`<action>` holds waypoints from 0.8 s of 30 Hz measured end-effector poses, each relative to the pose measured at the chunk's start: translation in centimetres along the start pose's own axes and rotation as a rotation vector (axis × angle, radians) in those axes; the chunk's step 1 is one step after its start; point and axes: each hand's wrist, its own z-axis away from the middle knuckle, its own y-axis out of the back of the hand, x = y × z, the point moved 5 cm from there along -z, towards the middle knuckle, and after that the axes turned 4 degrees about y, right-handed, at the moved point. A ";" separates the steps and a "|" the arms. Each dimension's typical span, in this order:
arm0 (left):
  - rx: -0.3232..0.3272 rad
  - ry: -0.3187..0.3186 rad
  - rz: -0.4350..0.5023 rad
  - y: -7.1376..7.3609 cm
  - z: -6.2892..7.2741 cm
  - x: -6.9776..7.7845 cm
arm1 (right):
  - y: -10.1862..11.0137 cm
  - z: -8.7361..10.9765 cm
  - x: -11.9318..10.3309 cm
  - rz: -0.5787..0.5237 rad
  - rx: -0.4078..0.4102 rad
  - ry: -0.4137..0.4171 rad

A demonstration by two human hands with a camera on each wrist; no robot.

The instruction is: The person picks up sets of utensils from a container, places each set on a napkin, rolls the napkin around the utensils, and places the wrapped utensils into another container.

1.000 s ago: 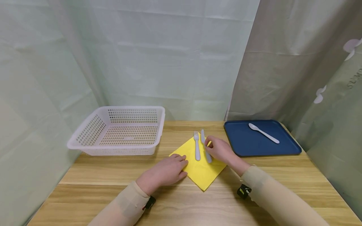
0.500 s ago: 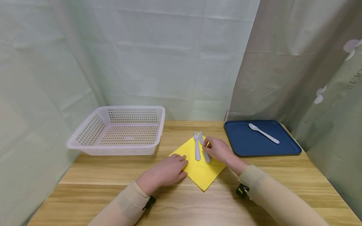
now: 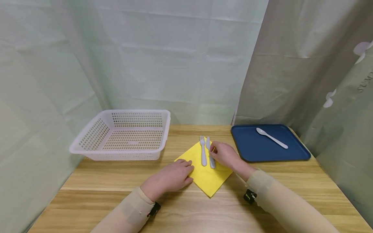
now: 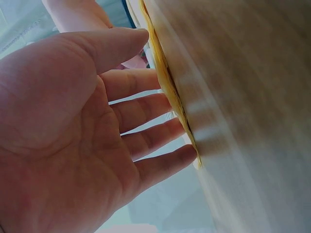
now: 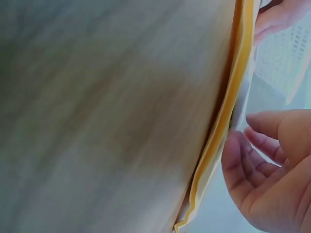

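Observation:
A yellow folded napkin point(image 3: 208, 184) lies on the table with a corner towards the front. My left hand point(image 3: 175, 176) rests on its left edge; the left wrist view shows the straight fingers point(image 4: 146, 104) touching that edge. A pale grey fork point(image 3: 203, 155) lies on the napkin, handle towards me. Just right of it, almost parallel, lies a matching knife point(image 3: 212, 163). My right hand point(image 3: 225, 154) pinches the knife around its middle with curled fingers, hiding part of it. In the right wrist view, the thumb and fingers point(image 5: 233, 150) meet at the napkin's top surface.
On the left stands a white perforated plastic basket point(image 3: 164, 129). A dark blue tray point(image 3: 250, 145) at the right holds a pale spoon point(image 3: 272, 138). Curtains hang behind and at both sides of the wooden table point(image 3: 204, 216).
The knife has shifted left towards the fork and turned more nearly parallel to it, my right hand moving slightly with it. My left hand, the fork and the napkin have stayed in place.

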 end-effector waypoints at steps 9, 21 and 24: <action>-0.002 0.004 -0.003 -0.3 -0.1 -0.2 | 0.0 0.8 -1.7 0.172 -0.003 0.252; 0.006 -0.010 0.009 -0.2 -0.1 -0.2 | -0.7 1.2 -2.0 0.229 -0.030 0.402; 0.011 -0.015 0.005 -0.3 -0.1 -0.2 | -0.7 1.3 -2.0 0.228 -0.036 0.415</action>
